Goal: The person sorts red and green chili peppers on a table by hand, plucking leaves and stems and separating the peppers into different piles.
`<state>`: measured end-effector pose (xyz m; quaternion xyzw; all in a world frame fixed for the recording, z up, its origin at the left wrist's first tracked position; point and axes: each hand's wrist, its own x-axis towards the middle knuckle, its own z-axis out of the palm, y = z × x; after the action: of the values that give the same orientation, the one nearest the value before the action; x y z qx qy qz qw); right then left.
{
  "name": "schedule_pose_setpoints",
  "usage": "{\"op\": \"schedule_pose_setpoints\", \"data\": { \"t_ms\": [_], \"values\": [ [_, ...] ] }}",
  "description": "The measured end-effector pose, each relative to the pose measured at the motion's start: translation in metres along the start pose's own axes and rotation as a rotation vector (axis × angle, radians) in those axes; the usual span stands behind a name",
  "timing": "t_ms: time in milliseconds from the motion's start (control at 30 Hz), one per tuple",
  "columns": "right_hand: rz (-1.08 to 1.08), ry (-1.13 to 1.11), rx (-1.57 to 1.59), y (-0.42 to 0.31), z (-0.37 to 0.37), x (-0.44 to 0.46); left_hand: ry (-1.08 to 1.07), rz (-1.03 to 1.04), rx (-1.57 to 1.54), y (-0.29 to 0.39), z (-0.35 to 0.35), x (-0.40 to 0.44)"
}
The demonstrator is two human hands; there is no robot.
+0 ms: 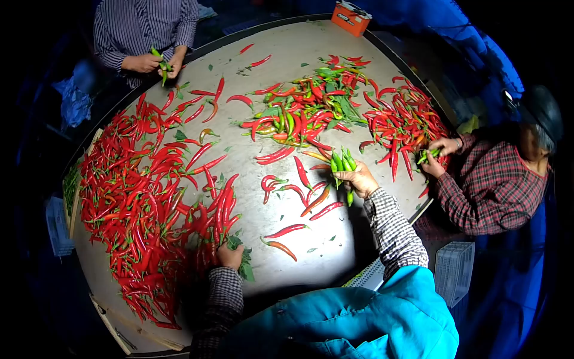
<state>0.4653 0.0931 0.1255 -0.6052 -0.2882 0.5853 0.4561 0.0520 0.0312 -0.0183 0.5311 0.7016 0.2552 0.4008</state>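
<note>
My left hand (229,256) is closed at the near side of the table, around the stem ends of a bunch of red chili peppers (222,206). Green leaves (244,263) stick out beside its fingers. Further right, my right hand (360,179) grips several green chili peppers (342,163), raised above the tabletop with tips pointing away from me. Between both hands, loose red chili peppers (287,230) lie scattered. A big heap of red chili peppers (137,209) spreads to the left of my left hand.
A mixed pile of red and green peppers with leaves (311,105) sits mid-table (239,140); another red heap (400,119) lies right. Two co-workers (146,30) (496,173) hold green peppers. An orange box (351,19) stands at the far edge, a plastic crate (454,272) at right.
</note>
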Motion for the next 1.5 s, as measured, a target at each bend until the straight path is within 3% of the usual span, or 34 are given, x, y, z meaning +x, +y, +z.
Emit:
{"op": "schedule_pose_setpoints", "data": {
  "t_ms": [167, 200, 233, 433, 533, 567, 700, 733, 767, 833, 900, 933, 1000, 1033, 1100, 1133, 1167, 1233, 1300, 1333, 1500],
  "values": [
    [0.036, -0.050, 0.258, 0.009, -0.025, -0.059, -0.012, -0.020, 0.066, 0.017, -0.007, -0.003],
    [0.065, -0.052, 0.321, 0.011, -0.036, -0.078, 0.079, 0.133, 0.027, 0.025, -0.007, -0.007],
    [0.072, -0.021, 0.353, 0.015, -0.050, -0.100, 0.037, 0.133, 0.043, 0.032, -0.009, -0.010],
    [-0.101, 0.451, 0.528, 0.101, -0.137, -0.225, -0.109, 0.017, -0.018, -0.004, -0.007, 0.003],
    [0.073, 0.761, 0.564, 0.162, -0.156, -0.260, -0.147, 0.001, -0.088, -0.005, -0.007, 0.005],
    [0.176, 0.870, 0.501, 0.182, -0.161, -0.265, -0.184, -0.047, -0.120, -0.003, -0.009, 0.005],
    [0.356, 0.769, 0.294, 0.264, -0.200, -0.272, -0.187, -0.036, -0.067, -0.016, -0.009, 0.011],
    [0.496, 1.028, 0.253, 0.259, -0.193, -0.269, -0.150, -0.022, -0.019, -0.023, -0.006, 0.013],
    [0.583, 1.105, 0.218, 0.251, -0.192, -0.265, -0.114, -0.012, 0.027, -0.031, -0.004, 0.015],
    [0.520, 1.081, 0.039, 0.257, -0.215, -0.257, -0.161, -0.042, -0.033, -0.021, -0.008, 0.011],
    [-0.054, 1.249, -0.645, 0.252, -0.229, -0.231, -0.084, 0.021, 0.088, -0.019, -0.005, 0.008],
    [-0.262, 1.190, -0.616, 0.202, -0.200, -0.213, -0.122, -0.067, -0.004, 0.036, -0.018, -0.009],
    [-0.422, 0.935, -0.576, 0.141, -0.157, -0.170, -0.074, -0.105, 0.029, 0.041, -0.014, -0.011],
    [-0.412, 0.849, -0.773, 0.101, -0.115, -0.155, -0.040, -0.140, 0.065, 0.042, -0.014, -0.011],
    [-0.526, 0.453, -0.776, 0.094, -0.077, -0.108, -0.059, -0.123, 0.043, 0.039, -0.015, -0.010],
    [-0.658, 0.280, -0.970, 0.080, -0.053, -0.091, -0.087, -0.108, 0.026, 0.036, -0.016, -0.009],
    [-0.631, 0.185, -0.970, 0.081, -0.038, -0.071, -0.114, -0.092, 0.011, 0.036, -0.017, -0.008],
    [-0.636, 0.283, -1.112, 0.083, -0.020, -0.032, -0.101, -0.115, 0.025, 0.050, -0.019, -0.010],
    [-0.477, 0.481, -1.121, 0.085, -0.007, 0.000, -0.069, -0.083, 0.110, 0.048, -0.019, -0.010],
    [-0.285, 0.507, -1.246, 0.076, 0.004, 0.003, -0.007, -0.060, 0.199, 0.073, -0.024, -0.019],
    [-0.154, 0.334, -1.101, 0.084, 0.047, 0.002, -0.122, -0.206, 0.109, 0.079, -0.027, -0.016]
  ]
}}
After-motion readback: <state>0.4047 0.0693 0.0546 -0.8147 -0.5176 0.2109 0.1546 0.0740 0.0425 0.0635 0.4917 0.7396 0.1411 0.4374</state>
